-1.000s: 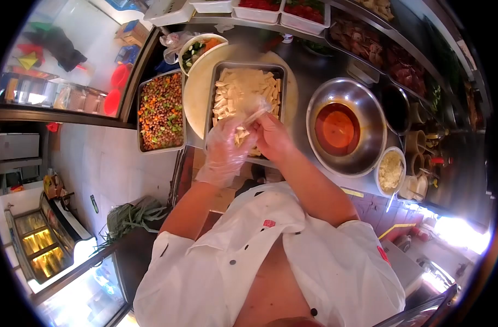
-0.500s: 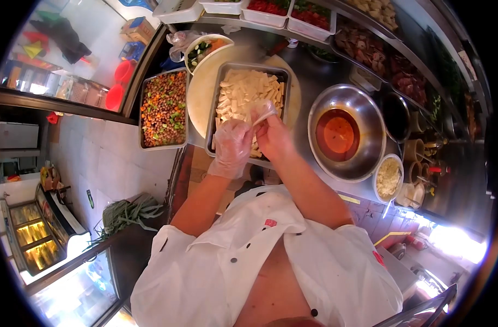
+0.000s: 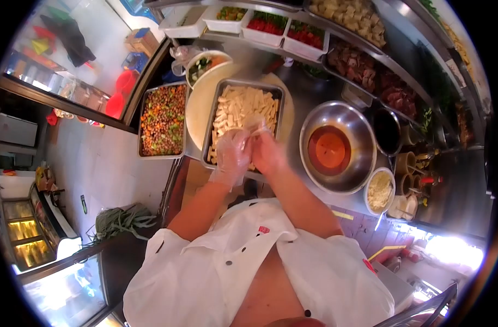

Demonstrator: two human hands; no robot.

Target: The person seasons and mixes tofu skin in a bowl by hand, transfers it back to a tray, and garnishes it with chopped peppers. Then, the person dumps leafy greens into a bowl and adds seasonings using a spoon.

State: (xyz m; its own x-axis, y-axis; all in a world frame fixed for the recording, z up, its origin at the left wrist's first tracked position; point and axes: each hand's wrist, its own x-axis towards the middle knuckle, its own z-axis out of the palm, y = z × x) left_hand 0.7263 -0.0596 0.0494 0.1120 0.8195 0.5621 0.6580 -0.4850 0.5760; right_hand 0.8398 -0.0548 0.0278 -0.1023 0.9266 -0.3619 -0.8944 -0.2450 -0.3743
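My left hand (image 3: pixel 232 155) wears a clear plastic glove. Its fingers are bent together above the metal tray (image 3: pixel 206 143) of pale cut strips (image 3: pixel 235 103). My right hand (image 3: pixel 268 152) is bare at the wrist and meets the left one over the tray's near half. Between the two hands, at the fingertips, is a second thin clear plastic glove (image 3: pixel 255 124), which both pinch. How far the right fingers reach into it I cannot tell. The tray rests on a round pale board (image 3: pixel 197 117).
Left of the board is a tray of diced mixed vegetables (image 3: pixel 163 120), with a white tub (image 3: pixel 224 58) behind. On the right stand a steel bowl (image 3: pixel 363 128) holding red-orange liquid and a white bowl of minced food (image 3: pixel 380 191). White containers (image 3: pixel 265 37) line the back shelf.
My hands stay together over the tray, and the right has drawn in closer to the left around the clear glove. The whole view has shifted slightly.
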